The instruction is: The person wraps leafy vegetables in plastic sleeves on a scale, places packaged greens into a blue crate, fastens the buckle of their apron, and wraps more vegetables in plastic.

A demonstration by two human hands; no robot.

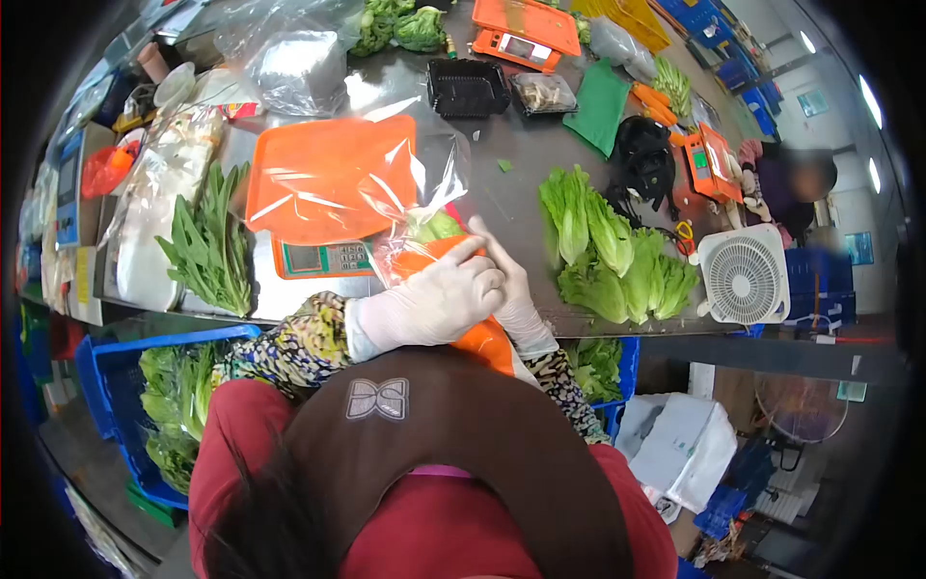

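Observation:
My left hand [434, 294], in a white glove, has its fingers curled over a clear plastic bag [391, 249] with orange parts. Pale green leaf [436, 228] shows at the bag's far end. Close against it, my gloved right hand [511, 289] grips the same bag from the right side; some of its fingers are hidden. Part of the bag hangs below the hands, toward the cap brim. Just beyond the hands is an orange scale [333, 179] with a green keypad panel. Several heads of lettuce [617, 251] lie to the right of my right hand.
Long-leaf greens [210, 241] and plastic bags [154, 203] lie at left. Black trays [468, 89], broccoli [420, 29] and another orange scale [526, 34] stand farther back. A white fan [743, 275] and a co-worker [796, 188] are at right. A blue crate [116, 425] sits below the table edge.

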